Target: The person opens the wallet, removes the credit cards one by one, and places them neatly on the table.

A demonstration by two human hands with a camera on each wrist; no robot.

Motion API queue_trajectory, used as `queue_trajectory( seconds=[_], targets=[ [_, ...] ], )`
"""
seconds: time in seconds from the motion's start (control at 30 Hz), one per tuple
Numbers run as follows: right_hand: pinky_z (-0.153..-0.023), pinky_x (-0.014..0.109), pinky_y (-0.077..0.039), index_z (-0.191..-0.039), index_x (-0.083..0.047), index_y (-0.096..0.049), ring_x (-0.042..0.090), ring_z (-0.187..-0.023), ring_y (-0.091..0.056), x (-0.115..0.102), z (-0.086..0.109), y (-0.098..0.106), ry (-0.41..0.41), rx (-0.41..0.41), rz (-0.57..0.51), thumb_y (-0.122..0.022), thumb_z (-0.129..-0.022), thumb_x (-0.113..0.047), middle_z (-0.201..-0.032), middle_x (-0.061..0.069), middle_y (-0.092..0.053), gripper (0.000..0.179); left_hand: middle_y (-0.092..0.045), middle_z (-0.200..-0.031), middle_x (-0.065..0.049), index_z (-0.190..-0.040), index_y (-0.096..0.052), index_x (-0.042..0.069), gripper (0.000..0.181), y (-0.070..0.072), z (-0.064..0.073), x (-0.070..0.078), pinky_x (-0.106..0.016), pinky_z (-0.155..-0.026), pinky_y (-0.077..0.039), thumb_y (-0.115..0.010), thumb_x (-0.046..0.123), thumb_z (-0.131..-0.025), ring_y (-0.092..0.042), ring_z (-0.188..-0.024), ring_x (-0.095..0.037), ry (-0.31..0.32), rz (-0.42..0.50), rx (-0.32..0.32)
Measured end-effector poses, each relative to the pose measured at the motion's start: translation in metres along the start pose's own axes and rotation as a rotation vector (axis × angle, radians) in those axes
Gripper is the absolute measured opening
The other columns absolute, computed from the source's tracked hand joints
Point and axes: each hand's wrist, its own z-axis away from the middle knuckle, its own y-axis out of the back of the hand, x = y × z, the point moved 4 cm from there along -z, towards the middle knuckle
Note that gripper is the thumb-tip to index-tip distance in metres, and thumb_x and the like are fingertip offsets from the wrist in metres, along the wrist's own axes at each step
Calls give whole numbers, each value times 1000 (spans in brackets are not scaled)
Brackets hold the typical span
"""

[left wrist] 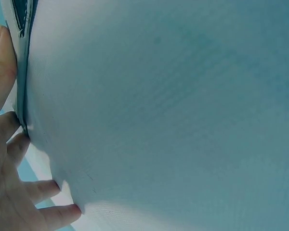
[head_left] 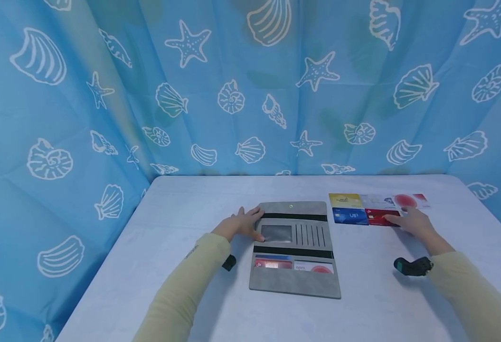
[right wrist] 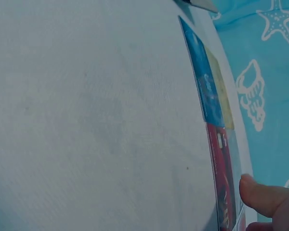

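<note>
A grey wallet (head_left: 290,282) lies unfolded on the table, with a clear window, several card slots and cards in its lower pocket. My left hand (head_left: 245,224) rests at its upper left edge, thumb over the wallet near the window and the other fingers spread. To the wallet's right lie several cards side by side: a yellow card (head_left: 345,200), a blue VIP card (head_left: 350,216), a red card (head_left: 378,217) and pale ones behind. Over the right end of this group reaches my right hand (head_left: 417,223), thumb (right wrist: 260,196) extended at the red card, fingers near the white card with a red circle (head_left: 405,201).
A white cloth covers the table (head_left: 190,204). Blue curtains (head_left: 233,123) with shell and starfish prints hang behind it and along the left side. Each wrist carries a small black camera (head_left: 412,266).
</note>
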Motion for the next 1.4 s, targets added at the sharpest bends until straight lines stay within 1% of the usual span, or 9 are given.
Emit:
queue_trajectory(
  seconds=[0.1, 0.23, 0.3, 0.4, 0.47, 0.53, 0.93, 1.17, 1.4],
  targets=[
    [-94, 66, -30, -138, 15, -11, 53, -112, -28, -3, 6, 1, 28, 10, -2, -62, -85, -35, -130, 41, -23, 88, -5, -155, 8, -147, -16, 27, 88, -1, 0, 0, -57, -110, -8, -68, 44, -78, 5, -140, -32, -1, 3, -1],
    [-90, 62, -38, -136, 16, -17, 53, -109, -32, -13, 16, 0, 112, 55, 11, -62, -86, -29, -126, 41, -28, 81, -4, -155, 8, -148, -16, 28, 89, -2, 0, 0, -55, -110, -8, -68, 45, -78, 5, -140, -32, -6, -10, -1],
    [-74, 53, -49, -135, 15, -22, 52, -109, -34, -18, 22, -3, 157, 77, 8, -63, -86, -30, -125, 40, -31, 78, -4, -155, 9, -148, -16, 28, 89, -1, 0, -1, -55, -110, -8, -68, 45, -78, 5, -140, -32, -6, -15, 0],
    [-69, 46, -51, -134, 12, -27, 50, -110, -35, -28, 32, -10, 205, 74, -11, -64, -85, -34, -126, 38, -33, 77, -5, -155, 8, -148, -16, 27, 89, -1, -1, -2, -55, -110, -8, -68, 45, -78, 5, -140, -32, -6, -18, 4],
    [-69, 45, -51, -134, 12, -29, 49, -109, -38, -35, 40, -16, 223, 56, -29, -63, -85, -35, -125, 37, -35, 76, -4, -155, 8, -148, -16, 27, 89, 0, -1, -2, -56, -110, -8, -68, 45, -78, 5, -140, -33, -8, -23, 5],
    [-83, 52, -48, -134, 10, -31, 48, -108, -40, -43, 50, -22, 239, 27, -51, -63, -85, -36, -125, 36, -37, 75, -5, -155, 8, -148, -16, 27, 89, 0, -1, -1, -56, -110, -8, -68, 46, -78, 5, -140, -33, -8, -24, 7],
    [-73, 37, -54, -125, 2, -46, 26, -87, -56, -74, 93, -59, 246, -99, -82, -66, -83, -35, -111, 25, -52, 60, -4, -155, 8, -148, -15, 28, 89, 0, -2, -1, -56, -110, -10, -68, 47, -77, 3, -141, -33, 4, -49, 17],
    [-67, 29, -52, -104, -1, -58, 16, -73, -51, -86, 107, -84, 280, -201, -54, -71, -79, -23, -88, 8, -58, 35, -3, -155, 8, -148, -14, 27, 89, 0, -4, 0, -54, -110, -9, -66, 47, -78, 4, -140, -33, -1, -67, 18],
    [-65, 27, -50, -85, -6, -59, 14, -67, -49, -96, 117, -103, 351, -255, 24, -73, -77, -18, -74, 2, -55, 20, -3, -155, 7, -148, -15, 27, 89, -2, -4, -1, -54, -110, -9, -66, 47, -78, 4, -140, -34, -6, -61, 15]
  ],
)
